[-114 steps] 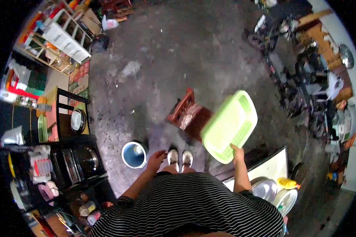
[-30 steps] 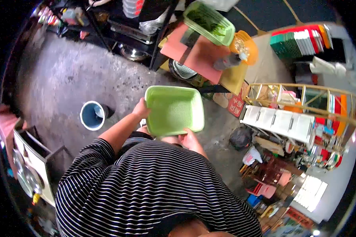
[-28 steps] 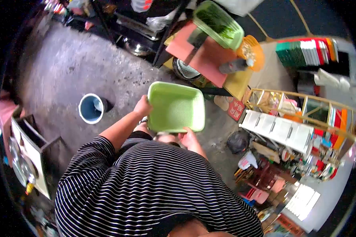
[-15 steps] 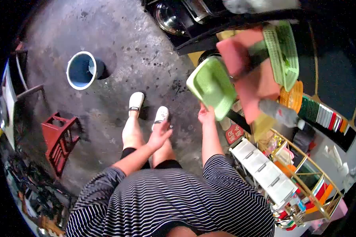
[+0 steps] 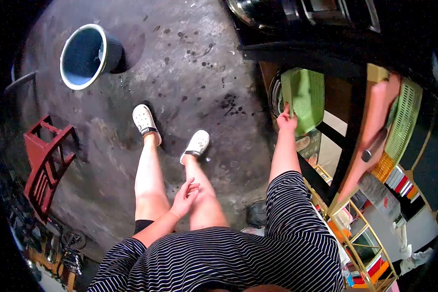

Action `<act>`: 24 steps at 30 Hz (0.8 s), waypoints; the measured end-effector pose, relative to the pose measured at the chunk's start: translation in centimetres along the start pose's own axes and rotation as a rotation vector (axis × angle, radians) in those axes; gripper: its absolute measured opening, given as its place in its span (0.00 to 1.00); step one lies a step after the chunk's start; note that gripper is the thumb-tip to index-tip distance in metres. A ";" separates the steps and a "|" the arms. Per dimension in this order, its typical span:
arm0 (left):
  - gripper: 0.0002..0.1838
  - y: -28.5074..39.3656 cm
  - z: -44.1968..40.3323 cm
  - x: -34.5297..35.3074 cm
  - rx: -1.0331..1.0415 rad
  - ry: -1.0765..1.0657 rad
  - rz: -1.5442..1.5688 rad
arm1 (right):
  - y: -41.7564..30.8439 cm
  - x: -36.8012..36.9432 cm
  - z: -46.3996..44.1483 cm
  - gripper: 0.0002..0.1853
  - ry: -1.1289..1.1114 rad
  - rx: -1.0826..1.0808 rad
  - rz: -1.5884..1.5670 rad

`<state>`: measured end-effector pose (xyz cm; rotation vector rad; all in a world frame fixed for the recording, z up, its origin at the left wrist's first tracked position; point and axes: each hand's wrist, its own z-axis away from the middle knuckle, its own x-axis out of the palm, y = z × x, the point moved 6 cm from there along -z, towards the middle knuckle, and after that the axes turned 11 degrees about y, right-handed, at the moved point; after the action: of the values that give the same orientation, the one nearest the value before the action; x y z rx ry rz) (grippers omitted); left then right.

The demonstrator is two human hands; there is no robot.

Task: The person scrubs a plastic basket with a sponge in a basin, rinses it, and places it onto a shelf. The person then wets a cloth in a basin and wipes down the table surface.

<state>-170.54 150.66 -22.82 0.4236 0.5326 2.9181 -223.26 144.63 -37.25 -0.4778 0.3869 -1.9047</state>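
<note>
Low beside the pink-topped table [image 5: 378, 104], the green basket [image 5: 310, 100], gripped at its near rim by the right hand [image 5: 287, 119], looks light, fairly stiff and best held there, while the left hand [image 5: 184, 198] hangs empty, loosely curled.

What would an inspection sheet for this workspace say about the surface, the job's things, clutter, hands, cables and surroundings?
Surface: dark grey floor, marked with darker spots.
Job's things: green basket, tipped on its side, beside the pink-topped table; whether it rests on anything cannot be told.
Clutter: bucket and red chair on the floor.
Hands: right hand grips the green basket's edge; left hand is empty, fingers loosely curled.
Cables: nothing seen.
Surroundings: another slotted basket on the pink-topped table.
</note>
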 end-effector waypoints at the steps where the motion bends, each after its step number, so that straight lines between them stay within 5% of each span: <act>1: 0.33 -0.3 -0.1 -0.1 -0.015 0.005 0.016 | 0.3 -0.1 -0.9 0.25 -0.003 0.014 -0.005; 13: 0.30 0.4 -1.4 -1.4 -0.031 0.009 0.101 | 4.3 -1.7 -1.1 0.44 0.000 -0.066 0.139; 16: 0.30 2.2 -2.2 -1.8 0.012 0.039 0.147 | 12.2 -3.4 7.2 0.38 0.108 0.075 0.501; 20: 0.29 9.3 -0.6 -3.8 -0.166 0.040 0.527 | 19.4 -2.6 23.3 0.24 -0.252 0.091 1.243; 24: 0.28 17.4 5.5 -11.6 0.111 0.210 0.629 | 20.2 0.6 36.6 0.25 -0.602 0.055 1.693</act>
<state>-159.43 134.13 -14.46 0.3468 0.6976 3.5778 -189.09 135.07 -15.06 -0.4078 0.1794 -0.1050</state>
